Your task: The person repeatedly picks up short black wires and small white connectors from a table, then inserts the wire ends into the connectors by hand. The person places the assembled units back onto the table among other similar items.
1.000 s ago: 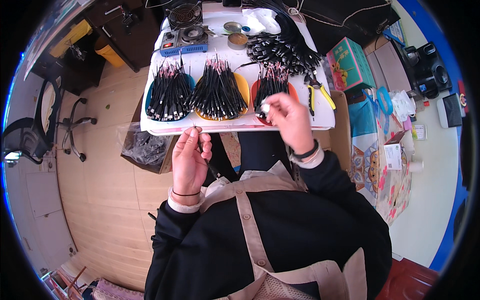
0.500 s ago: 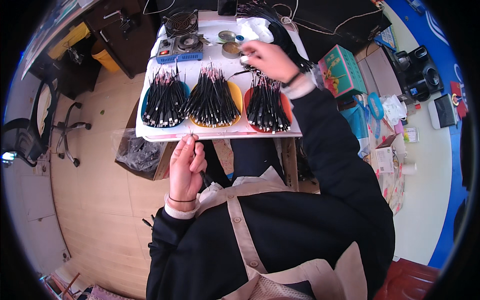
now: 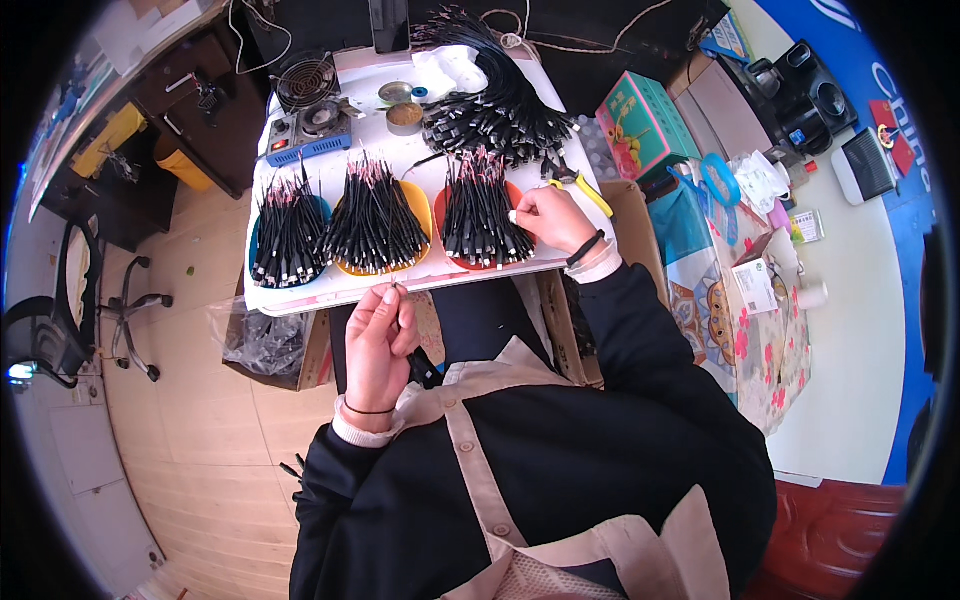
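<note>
My left hand (image 3: 380, 340) is closed in a pinch in front of the table's near edge. Thin bare wire ends poke up from its fingertips, and a black cable (image 3: 426, 370) trails below the palm. Over the right side of the red tray (image 3: 520, 192) is my right hand (image 3: 556, 220), fingers pressed together. Something white shows at its thumb tip; whether the fingers hold anything is hidden. Black cables (image 3: 483, 215) with pinkish stripped ends and metal plugs fill the red tray. More such bundles lie in the yellow tray (image 3: 424, 212) and the blue tray (image 3: 252, 240).
At the back stand a small blue heating unit (image 3: 310, 138), a fan grille (image 3: 306, 82) and a round tin (image 3: 404, 120). A large heap of black cables (image 3: 500, 120) covers the back right. Yellow-handled pliers (image 3: 592, 194) lie by the right edge, near a green box (image 3: 645, 130).
My right hand has come back from near the round tin to the right side of the red tray. My left hand still pinches the cable. The whole view has shifted.
</note>
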### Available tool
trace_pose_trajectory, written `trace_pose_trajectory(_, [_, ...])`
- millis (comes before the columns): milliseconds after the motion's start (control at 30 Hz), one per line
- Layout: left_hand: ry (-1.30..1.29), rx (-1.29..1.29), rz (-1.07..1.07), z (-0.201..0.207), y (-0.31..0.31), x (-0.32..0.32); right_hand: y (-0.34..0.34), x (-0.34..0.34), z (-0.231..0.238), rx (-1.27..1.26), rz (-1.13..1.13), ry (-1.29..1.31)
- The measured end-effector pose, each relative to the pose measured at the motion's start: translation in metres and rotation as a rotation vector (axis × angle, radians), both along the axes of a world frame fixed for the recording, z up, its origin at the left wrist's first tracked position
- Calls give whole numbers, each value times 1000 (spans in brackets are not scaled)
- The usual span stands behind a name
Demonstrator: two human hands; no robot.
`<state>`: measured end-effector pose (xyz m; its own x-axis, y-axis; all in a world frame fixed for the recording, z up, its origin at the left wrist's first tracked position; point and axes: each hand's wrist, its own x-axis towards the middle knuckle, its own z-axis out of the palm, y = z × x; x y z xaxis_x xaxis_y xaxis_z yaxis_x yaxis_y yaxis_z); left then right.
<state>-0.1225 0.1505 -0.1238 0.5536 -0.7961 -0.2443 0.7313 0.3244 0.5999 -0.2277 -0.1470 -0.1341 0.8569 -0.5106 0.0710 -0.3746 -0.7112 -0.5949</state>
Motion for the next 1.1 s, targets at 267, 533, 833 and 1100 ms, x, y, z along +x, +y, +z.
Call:
trace_pose_trajectory(267, [-201, 86, 73, 15, -23, -16, 38, -43, 49, 544, 68, -164])
trace_pose_trajectory(533, [-175, -175, 45, 46, -60, -48, 150, -57, 43, 669, 112, -528])
trace_pose_trajectory(833, [-445, -138, 156, 37, -42, -58, 152, -63, 56, 460, 141, -488])
trace_pose_trajectory(1100, [-501, -118, 90, 40, -35, -63, 129, -47, 74, 863, 300, -612])
